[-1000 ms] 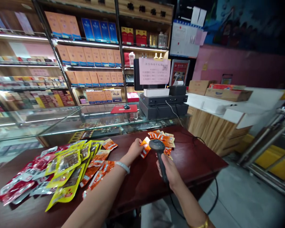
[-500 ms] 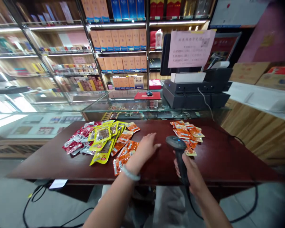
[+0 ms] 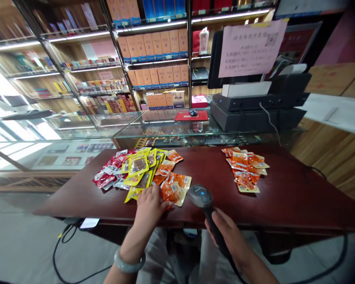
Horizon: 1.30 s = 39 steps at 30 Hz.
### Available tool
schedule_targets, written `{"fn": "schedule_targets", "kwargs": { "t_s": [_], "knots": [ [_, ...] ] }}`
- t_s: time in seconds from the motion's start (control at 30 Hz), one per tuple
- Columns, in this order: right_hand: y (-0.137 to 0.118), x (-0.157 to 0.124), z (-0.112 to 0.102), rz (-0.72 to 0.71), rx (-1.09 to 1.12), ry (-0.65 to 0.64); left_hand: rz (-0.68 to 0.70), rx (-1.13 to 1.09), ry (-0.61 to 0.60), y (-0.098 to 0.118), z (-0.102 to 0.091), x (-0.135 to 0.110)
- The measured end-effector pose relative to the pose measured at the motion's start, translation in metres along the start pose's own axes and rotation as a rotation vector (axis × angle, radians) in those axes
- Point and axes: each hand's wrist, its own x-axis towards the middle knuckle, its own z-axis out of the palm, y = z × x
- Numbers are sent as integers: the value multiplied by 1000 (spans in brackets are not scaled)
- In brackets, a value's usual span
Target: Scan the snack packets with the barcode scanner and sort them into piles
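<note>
Obliquely, the black scanner [image 3: 209, 211] is held by its handle in the closed right hand [image 3: 230, 229] over the near part of the table [image 3: 202, 167], its long axis slanted from near right to far left, the head pointed forward and leftward. The left group of orange packets [image 3: 172, 192] is met by the left hand [image 3: 149, 206], fingers bent; whether any packet is gripped cannot be told.

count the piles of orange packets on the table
2. The left pile lies beside the yellow packets, by the left hand; the right pile lies apart, across the table. Packets overlap, so some may be hidden within.
</note>
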Motion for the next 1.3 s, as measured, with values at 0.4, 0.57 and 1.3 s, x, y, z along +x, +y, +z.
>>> {"fn": "schedule_targets", "kwargs": {
  "t_s": [0.4,0.57,1.3],
  "knots": [
    [-32,-5,-22,-164,76,134,137,-658,-83,98,41,24],
    [-37,-8,-44,-173,144,243,219,-795,-122,127,46,36],
    [-22,-14,-58,-124,112,332,441,-239,88,50,46,0]
  ]
}}
